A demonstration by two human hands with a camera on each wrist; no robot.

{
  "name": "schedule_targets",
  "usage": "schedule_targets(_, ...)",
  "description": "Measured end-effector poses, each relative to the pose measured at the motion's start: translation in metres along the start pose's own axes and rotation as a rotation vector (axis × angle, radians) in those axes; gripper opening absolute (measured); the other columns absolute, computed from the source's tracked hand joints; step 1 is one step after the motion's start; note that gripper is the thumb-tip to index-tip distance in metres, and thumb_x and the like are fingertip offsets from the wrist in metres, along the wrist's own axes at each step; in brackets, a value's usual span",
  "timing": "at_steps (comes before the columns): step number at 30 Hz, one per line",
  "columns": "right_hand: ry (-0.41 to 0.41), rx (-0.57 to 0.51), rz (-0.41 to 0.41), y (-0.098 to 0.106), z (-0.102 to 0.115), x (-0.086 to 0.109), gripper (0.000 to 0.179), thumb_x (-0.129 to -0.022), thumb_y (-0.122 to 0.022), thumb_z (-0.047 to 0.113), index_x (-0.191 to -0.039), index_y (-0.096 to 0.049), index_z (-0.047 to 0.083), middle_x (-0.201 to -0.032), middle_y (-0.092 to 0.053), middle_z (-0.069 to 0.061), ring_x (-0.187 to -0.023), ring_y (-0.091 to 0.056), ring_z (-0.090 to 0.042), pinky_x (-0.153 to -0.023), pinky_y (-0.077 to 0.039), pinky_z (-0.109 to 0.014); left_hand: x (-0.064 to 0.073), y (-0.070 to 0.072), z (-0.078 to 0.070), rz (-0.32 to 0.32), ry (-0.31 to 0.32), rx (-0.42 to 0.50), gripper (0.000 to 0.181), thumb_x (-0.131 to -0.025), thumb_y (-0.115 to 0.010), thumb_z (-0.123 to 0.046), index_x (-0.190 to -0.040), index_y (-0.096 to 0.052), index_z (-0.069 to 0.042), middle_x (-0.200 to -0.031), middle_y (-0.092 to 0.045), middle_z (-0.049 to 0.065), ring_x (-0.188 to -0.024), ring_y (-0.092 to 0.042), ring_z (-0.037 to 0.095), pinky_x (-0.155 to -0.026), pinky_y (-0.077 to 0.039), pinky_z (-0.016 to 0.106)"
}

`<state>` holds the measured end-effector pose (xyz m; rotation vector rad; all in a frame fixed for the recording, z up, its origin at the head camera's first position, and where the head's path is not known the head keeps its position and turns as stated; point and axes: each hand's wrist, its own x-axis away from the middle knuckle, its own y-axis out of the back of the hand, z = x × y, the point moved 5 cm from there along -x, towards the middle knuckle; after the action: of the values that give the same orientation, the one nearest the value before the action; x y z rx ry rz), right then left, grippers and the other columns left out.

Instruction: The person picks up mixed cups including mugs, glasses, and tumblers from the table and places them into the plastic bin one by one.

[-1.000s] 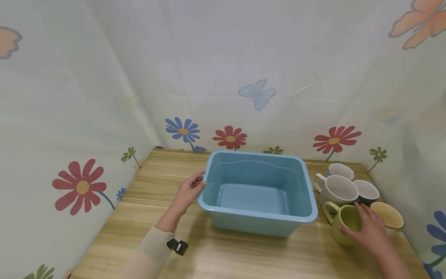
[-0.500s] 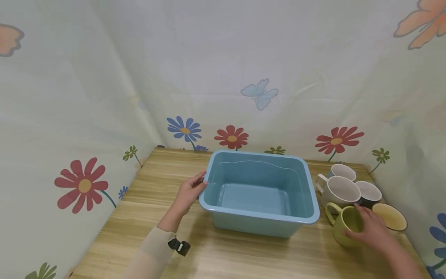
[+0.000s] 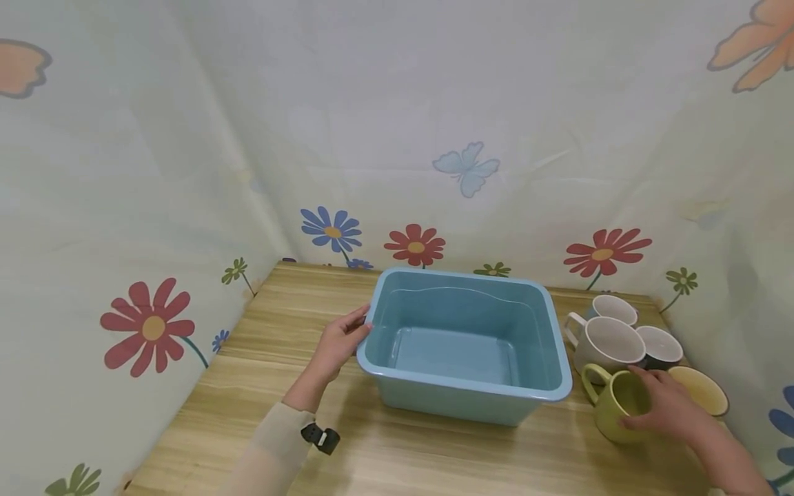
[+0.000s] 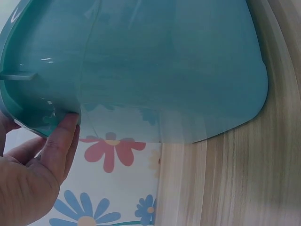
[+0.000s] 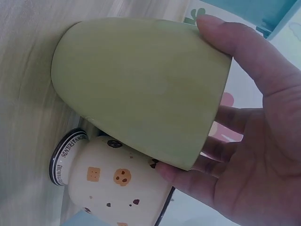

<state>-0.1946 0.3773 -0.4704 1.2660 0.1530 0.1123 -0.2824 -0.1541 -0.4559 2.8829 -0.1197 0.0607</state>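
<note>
A light blue plastic basin (image 3: 465, 384) stands on the wooden table in the head view. My left hand (image 3: 335, 348) holds its left rim, thumb over the edge and fingers underneath. In the left wrist view, the fingertips (image 4: 70, 120) lie against the basin's outer wall. At the right, my right hand (image 3: 666, 406) grips an olive-green mug (image 3: 611, 417) at its rim, thumb on the near side, fingers on the far side. The mug's handle points left, toward the basin. In the right wrist view, the green mug (image 5: 136, 89) largely covers the view of a cream cookie-print cup (image 5: 117, 183).
Close behind the green mug are a large white mug (image 3: 611, 339), a dark cup (image 3: 660, 346) and a bluish cup (image 3: 614, 308). The yellow-lined cup (image 3: 701, 391) sits at the table's right edge. A flower-print curtain (image 3: 347, 124) borders the table.
The head view has shifted slightly. My right forearm has swung a little to the right while the hand stays at the green mug's rim. My left hand keeps its place on the basin.
</note>
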Motion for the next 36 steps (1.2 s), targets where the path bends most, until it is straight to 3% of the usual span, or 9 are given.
schedule_targets(5,0.001,0.009,0.000,0.003,0.001,-0.002,0.087,-0.059,-0.092,0.021,-0.124,-0.051,-0.020,-0.106,-0.055,-0.044,-0.095,-0.059,-0.054,-0.083,-0.051,-0.066,-0.002,-0.001,0.001,0.010,-0.008,0.014,0.051,-0.102,-0.060,-0.014,-0.151,-0.049,-0.005,-0.142,-0.060,0.028,-0.111,-0.070,0.031,-0.073,-0.063,0.026)
schedule_targets(8,-0.004,0.018,0.007,0.005,0.004,-0.003,0.087,-0.059,-0.092,0.021,-0.122,-0.051,-0.021,-0.105,-0.055,-0.044,-0.094,-0.059,-0.054,-0.083,-0.052,-0.065,-0.003,-0.002,0.002,0.011,-0.015,0.015,0.051,-0.102,-0.059,-0.013,-0.152,-0.049,-0.005,-0.142,-0.060,0.028,-0.115,-0.069,0.035,-0.078,-0.065,0.034)
schedule_targets(17,-0.011,0.024,0.020,0.007,0.006,-0.003,0.088,-0.058,-0.093,0.023,-0.122,-0.051,-0.021,-0.106,-0.055,-0.046,-0.094,-0.060,-0.056,-0.083,-0.053,-0.066,-0.001,-0.002,0.001,0.009,-0.007,0.020,0.051,-0.102,-0.059,-0.014,-0.151,-0.049,-0.005,-0.142,-0.060,0.028,-0.114,-0.069,0.035,-0.082,-0.066,0.040)
schedule_targets(27,0.007,0.027,0.002,0.013,0.008,-0.003,0.086,-0.057,-0.091,0.021,-0.122,-0.051,-0.021,-0.106,-0.055,-0.046,-0.093,-0.060,-0.057,-0.082,-0.053,-0.066,-0.003,-0.001,0.002,0.010,-0.005,0.030,0.051,-0.102,-0.059,-0.014,-0.152,-0.049,-0.006,-0.142,-0.060,0.027,-0.112,-0.069,0.031,-0.074,-0.063,0.026)
schedule_targets(36,0.030,0.037,0.006,0.018,0.007,-0.002,0.087,-0.056,-0.093,0.020,-0.121,-0.053,-0.019,-0.110,-0.056,-0.045,-0.097,-0.059,-0.058,-0.083,-0.053,-0.065,-0.002,-0.001,0.003,0.007,-0.001,0.024,0.051,-0.102,-0.059,-0.014,-0.152,-0.049,-0.007,-0.144,-0.059,0.027,-0.117,-0.067,0.037,-0.084,-0.065,0.042)
